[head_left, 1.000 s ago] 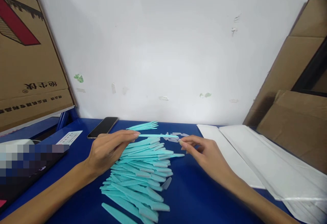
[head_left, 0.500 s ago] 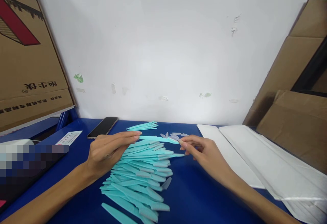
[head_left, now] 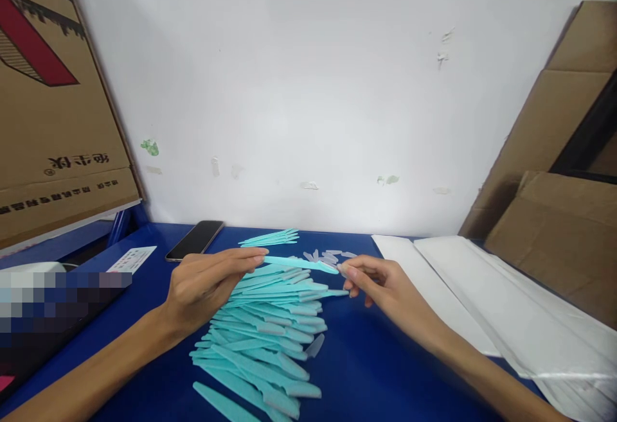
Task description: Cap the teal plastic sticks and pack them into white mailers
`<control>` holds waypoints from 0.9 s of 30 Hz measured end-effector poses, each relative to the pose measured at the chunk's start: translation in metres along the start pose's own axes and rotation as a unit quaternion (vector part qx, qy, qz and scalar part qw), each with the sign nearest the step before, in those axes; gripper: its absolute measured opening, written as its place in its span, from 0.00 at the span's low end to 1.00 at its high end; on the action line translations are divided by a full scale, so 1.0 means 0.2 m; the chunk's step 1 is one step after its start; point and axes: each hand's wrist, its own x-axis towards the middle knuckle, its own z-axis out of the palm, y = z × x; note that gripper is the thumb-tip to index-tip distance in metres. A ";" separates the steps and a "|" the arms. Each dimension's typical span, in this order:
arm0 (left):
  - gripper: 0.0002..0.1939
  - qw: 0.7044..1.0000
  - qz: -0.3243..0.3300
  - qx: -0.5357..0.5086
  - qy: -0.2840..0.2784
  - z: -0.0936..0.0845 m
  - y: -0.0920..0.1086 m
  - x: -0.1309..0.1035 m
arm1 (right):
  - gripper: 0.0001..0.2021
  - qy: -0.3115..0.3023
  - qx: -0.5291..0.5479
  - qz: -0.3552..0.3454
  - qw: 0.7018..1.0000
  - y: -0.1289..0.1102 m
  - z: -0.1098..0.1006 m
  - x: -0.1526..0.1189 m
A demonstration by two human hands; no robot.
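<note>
My left hand (head_left: 209, 287) pinches a turquoise eyebrow razor (head_left: 294, 263) by its handle end and holds it level above the pile. The razor's blade end points right, to the fingertips of my right hand (head_left: 371, 279). Those fingers are closed on a small translucent blade cap (head_left: 342, 269), mostly hidden by them, at the razor's tip. Below lies a large heap of turquoise eyebrow razors (head_left: 265, 329), mostly with their blade ends to the right. Loose translucent caps (head_left: 330, 256) are scattered behind the right hand, and another cap (head_left: 315, 346) lies beside the heap.
A smaller group of razors (head_left: 270, 237) lies near the wall, beside a phone (head_left: 195, 240). White padded sheets (head_left: 475, 287) cover the right side of the blue table (head_left: 385, 370). Cardboard stands at left (head_left: 58, 114) and right (head_left: 554, 236). A printed card (head_left: 132, 259) lies at left.
My right fingertips have shifted very slightly right and down at the razor's tip, and the fingers below have spread a little. My left hand keeps its hold on the razor.
</note>
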 end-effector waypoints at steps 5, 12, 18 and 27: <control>0.23 1.000 -0.002 0.000 0.011 0.00 0.00 -0.01 | 0.19 0.002 -0.002 -0.001 1.000 0.00 0.00 0.00; 0.23 1.000 0.004 0.006 0.002 0.01 0.00 -0.02 | 0.16 -0.031 0.014 -0.002 0.999 -0.01 0.01 -0.01; 0.21 0.998 0.020 -0.037 -0.043 0.01 0.04 0.02 | 0.14 -0.050 0.023 -0.010 0.998 -0.03 0.03 -0.03; 0.22 0.996 -0.009 -0.087 -0.026 0.03 0.15 0.01 | 0.14 -0.048 0.044 -0.010 0.998 -0.03 0.04 -0.03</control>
